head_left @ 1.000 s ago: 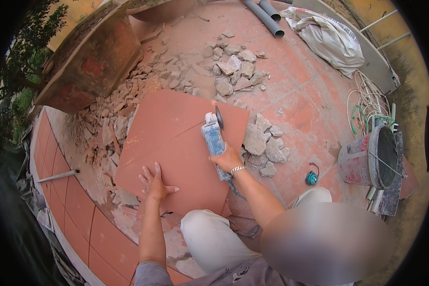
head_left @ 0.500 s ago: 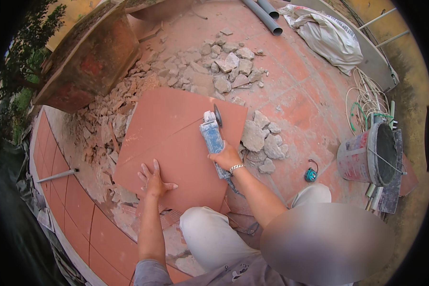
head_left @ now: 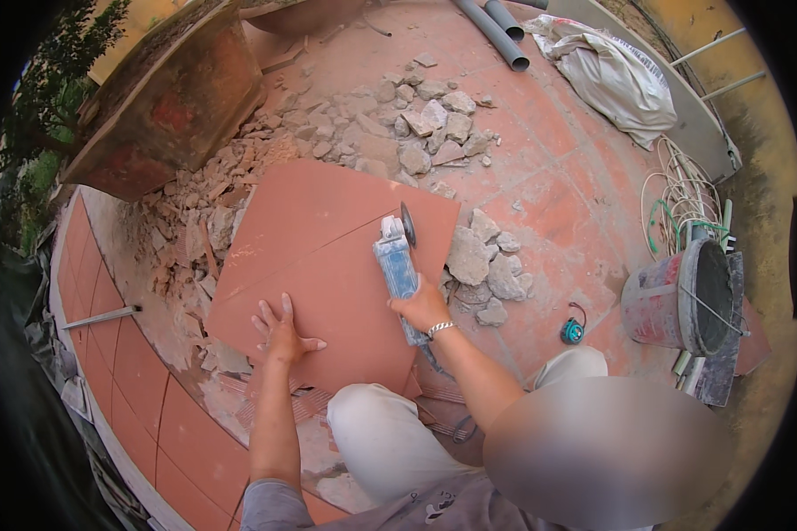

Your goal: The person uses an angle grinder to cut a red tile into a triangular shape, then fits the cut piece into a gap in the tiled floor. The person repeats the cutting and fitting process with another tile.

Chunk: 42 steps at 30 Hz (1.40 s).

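Note:
A large square terracotta tile point(head_left: 319, 265) lies flat on rubble in front of my knees, with a thin line running across it. My left hand point(head_left: 279, 329) presses flat on the tile's near edge, fingers spread. My right hand point(head_left: 422, 308) grips the body of a blue angle grinder point(head_left: 396, 265). The grinder's disc point(head_left: 407, 224) touches the tile near its right edge, at the end of the line.
Broken stone chunks point(head_left: 487, 261) lie right of the tile, more rubble point(head_left: 425, 124) behind it. A dirty bucket point(head_left: 682, 296), coiled cables point(head_left: 677, 190), a small blue tape measure point(head_left: 573, 331), grey pipes point(head_left: 496, 26), a white sack point(head_left: 611, 75) and a rusty mixer drum point(head_left: 173, 97) surround the spot.
The view has shifted slightly. Both hands and the grinder stay in nearly the same place on the tile.

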Tool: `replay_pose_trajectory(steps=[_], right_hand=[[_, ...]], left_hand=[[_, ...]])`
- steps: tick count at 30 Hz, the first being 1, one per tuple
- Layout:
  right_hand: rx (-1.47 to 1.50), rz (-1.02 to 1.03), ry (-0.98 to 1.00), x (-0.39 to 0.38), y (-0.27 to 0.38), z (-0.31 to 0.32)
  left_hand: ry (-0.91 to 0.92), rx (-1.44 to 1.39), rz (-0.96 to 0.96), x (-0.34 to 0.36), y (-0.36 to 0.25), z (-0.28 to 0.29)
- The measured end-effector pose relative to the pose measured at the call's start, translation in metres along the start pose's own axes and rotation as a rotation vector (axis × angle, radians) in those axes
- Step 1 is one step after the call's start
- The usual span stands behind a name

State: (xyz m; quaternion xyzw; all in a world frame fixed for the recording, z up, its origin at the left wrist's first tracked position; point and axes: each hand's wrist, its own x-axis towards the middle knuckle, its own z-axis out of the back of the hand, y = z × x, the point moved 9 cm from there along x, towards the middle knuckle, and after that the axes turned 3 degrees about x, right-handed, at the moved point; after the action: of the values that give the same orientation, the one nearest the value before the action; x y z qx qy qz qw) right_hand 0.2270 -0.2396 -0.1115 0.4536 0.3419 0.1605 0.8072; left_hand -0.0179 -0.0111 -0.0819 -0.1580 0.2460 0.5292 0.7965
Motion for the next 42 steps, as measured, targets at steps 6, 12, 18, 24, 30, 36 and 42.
replay_pose_trajectory(steps=[6, 12, 18, 24, 30, 36, 42], right_hand=[[-0.034, -0.022, 0.004, -0.003, -0.007, -0.001], [-0.003, -0.023, 0.01, -0.009, -0.008, 0.0], [-0.019, -0.04, 0.001, -0.012, -0.007, 0.001], [-0.009, -0.046, 0.02, -0.011, -0.01, 0.0], [0.0, -0.054, 0.032, -0.01, -0.007, 0.001], [-0.003, -0.051, 0.038, -0.01, -0.01, -0.001], [0.017, -0.013, 0.017, -0.015, -0.012, -0.001]], left_hand=[[-0.004, -0.002, -0.006, 0.001, 0.001, -0.002], [-0.012, -0.001, -0.011, 0.003, 0.002, -0.003], [-0.009, 0.006, -0.015, 0.002, 0.001, -0.002], [-0.02, -0.003, -0.013, 0.002, 0.002, -0.003], [-0.019, -0.005, -0.009, 0.0, 0.0, -0.002], [-0.019, -0.014, -0.006, 0.0, 0.001, -0.001], [-0.014, -0.012, -0.007, -0.001, 0.0, 0.0]])
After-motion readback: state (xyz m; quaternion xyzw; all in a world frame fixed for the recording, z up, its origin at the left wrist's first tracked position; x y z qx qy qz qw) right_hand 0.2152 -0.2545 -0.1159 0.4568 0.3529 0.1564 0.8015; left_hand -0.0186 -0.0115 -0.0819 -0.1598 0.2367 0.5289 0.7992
